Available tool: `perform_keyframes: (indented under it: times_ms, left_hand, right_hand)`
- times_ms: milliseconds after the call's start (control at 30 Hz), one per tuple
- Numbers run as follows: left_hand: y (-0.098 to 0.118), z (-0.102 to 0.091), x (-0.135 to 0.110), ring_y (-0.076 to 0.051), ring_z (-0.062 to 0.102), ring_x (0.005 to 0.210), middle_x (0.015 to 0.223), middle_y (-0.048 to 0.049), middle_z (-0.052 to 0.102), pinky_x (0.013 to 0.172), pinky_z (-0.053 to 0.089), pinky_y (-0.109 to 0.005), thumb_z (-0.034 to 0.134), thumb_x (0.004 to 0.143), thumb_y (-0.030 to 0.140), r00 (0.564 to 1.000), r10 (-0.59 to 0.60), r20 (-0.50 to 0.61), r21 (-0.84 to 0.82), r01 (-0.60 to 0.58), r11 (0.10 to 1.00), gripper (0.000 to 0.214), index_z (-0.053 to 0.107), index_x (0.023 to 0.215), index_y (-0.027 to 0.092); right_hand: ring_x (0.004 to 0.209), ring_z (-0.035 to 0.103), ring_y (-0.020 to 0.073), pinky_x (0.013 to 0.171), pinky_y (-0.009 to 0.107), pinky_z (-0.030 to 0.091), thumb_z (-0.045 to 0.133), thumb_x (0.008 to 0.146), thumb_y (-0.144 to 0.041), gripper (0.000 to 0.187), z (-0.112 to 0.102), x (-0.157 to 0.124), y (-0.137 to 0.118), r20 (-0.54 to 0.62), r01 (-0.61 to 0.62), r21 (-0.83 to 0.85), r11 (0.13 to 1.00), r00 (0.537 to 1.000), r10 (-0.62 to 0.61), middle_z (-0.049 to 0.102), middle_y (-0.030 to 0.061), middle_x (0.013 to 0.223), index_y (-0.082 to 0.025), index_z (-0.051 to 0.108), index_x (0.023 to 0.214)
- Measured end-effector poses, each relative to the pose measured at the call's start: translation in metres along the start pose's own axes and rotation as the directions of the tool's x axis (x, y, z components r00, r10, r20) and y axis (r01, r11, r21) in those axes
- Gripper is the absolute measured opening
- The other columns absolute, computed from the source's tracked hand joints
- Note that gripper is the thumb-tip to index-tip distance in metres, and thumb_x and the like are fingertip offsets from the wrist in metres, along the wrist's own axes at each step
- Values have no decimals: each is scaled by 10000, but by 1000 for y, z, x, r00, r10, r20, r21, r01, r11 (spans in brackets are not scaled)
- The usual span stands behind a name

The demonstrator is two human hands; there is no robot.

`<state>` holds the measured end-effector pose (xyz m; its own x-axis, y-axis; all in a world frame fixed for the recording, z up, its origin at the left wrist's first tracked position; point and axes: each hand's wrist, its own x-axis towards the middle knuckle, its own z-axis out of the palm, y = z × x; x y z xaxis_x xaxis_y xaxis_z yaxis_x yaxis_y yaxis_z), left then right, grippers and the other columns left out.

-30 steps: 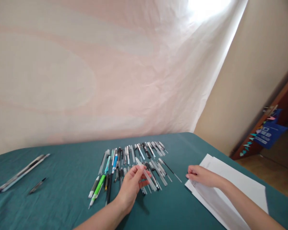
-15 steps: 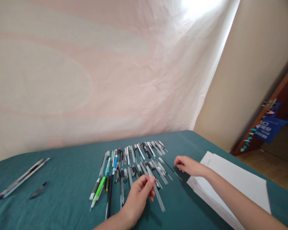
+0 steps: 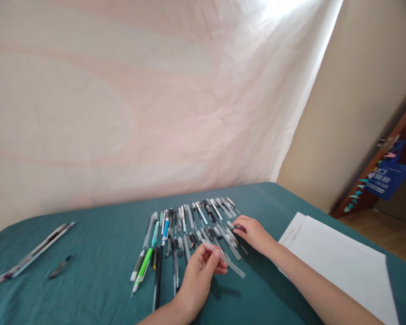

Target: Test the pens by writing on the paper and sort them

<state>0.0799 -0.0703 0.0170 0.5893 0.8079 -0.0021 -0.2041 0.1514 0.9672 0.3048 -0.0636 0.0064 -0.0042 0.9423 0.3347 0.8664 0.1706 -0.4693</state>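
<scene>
Several pens (image 3: 186, 221) lie side by side in rows on a teal tablecloth (image 3: 98, 253). My left hand (image 3: 199, 277) is below the rows, its fingers pinched round a clear pen barrel (image 3: 228, 262) that slants down to the right. My right hand (image 3: 253, 232) rests on the right end of the rows, fingers curled down onto a thin dark pen (image 3: 240, 227); whether it grips the pen I cannot make out.
White paper sheets (image 3: 341, 264) lie at the right of the table. A long pen-like pack (image 3: 34, 253) and a small dark pen (image 3: 59, 267) lie at the far left. A pale cloth backdrop (image 3: 138, 99) hangs behind the table. A doorway with blue signs (image 3: 387, 178) is at far right.
My right hand has left the paper and moved left onto the right end of the pen rows. My left hand has lifted a clear pen barrel out of the rows and turned it.
</scene>
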Motion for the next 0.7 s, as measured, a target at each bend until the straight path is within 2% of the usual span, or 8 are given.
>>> perform_keyframes:
  times_ms: [100,233,467,567,700]
  left_hand:
    - [0,2,-1,-145,566,697,783,-40,567,643,497,-289,559,745,435,1000,-14,8,-1,14,1000,299,518,840,154]
    - [1,2,-1,-163,579,740,820,-53,577,664,507,-307,562,738,443,999,-42,-5,1,42,999,319,522,869,155]
    - [-2,1,-1,-164,575,773,868,-60,566,683,511,-319,520,779,419,998,-59,17,-2,59,998,298,508,916,155]
    - [-3,2,-1,-161,568,765,848,-56,559,663,511,-307,520,781,414,998,-59,26,-6,59,998,291,505,907,152]
    - [-2,1,-1,-162,567,766,837,-58,558,659,511,-300,519,779,426,998,-58,37,-6,58,998,302,504,903,151]
  right_hand:
    - [738,565,154,721,264,414,484,810,-260,162,-7,-2,5,5,-46,22,999,999,45,612,44,849,-197,629,845]
    - [722,560,169,708,287,413,496,786,-300,173,-14,-4,17,39,-224,19,974,974,223,625,49,771,-177,617,798]
    - [478,561,104,441,196,413,505,776,-350,213,-16,-11,33,260,-351,94,932,912,317,635,23,630,-149,576,785]
    - [453,548,88,417,178,401,559,743,-348,214,-15,-13,32,301,-355,87,931,900,315,629,6,616,-149,567,822]
    - [544,559,112,509,209,409,596,712,-319,172,-12,-11,26,223,-297,33,954,933,283,629,12,643,-162,594,781]
